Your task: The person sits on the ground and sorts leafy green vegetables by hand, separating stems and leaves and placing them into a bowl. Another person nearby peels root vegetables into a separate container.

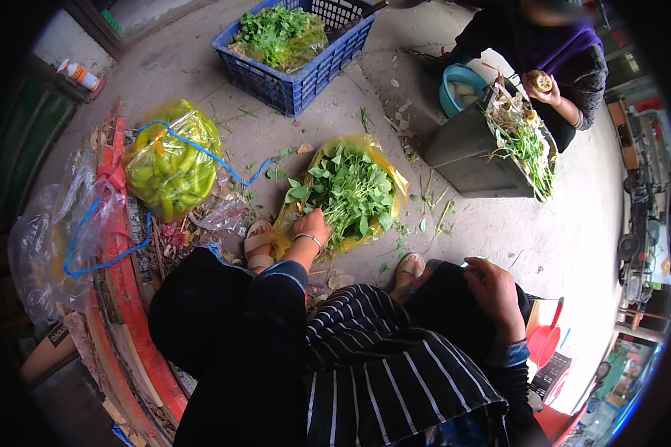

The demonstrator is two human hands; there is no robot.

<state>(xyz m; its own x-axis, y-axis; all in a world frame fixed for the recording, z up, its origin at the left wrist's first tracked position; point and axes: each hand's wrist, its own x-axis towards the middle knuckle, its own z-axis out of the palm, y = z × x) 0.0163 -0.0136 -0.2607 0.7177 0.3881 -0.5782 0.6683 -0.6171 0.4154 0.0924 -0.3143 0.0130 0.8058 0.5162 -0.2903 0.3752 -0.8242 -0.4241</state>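
My left hand point(313, 226), with a bracelet at the wrist, is at the near left edge of a heap of leafy green stems point(351, 193). Its fingertips are hidden among the stems, so whether they grip any I cannot tell. The greens lie in a spread yellow plastic bag point(398, 180) on the ground before my feet. My right hand point(493, 290) rests on my right knee, loosely bent, with nothing seen in it. A striped apron point(380, 374) covers my lap.
At left sit a bag of green peppers point(173, 162), a blue cord point(201, 151) and red-painted boards point(124, 234). A blue crate point(291, 92) holds more greens. At right, a person's hand point(545, 92) holds a cut lotus root point(538, 81) above a grey scrap bin point(475, 151), near a teal basin point(447, 95).
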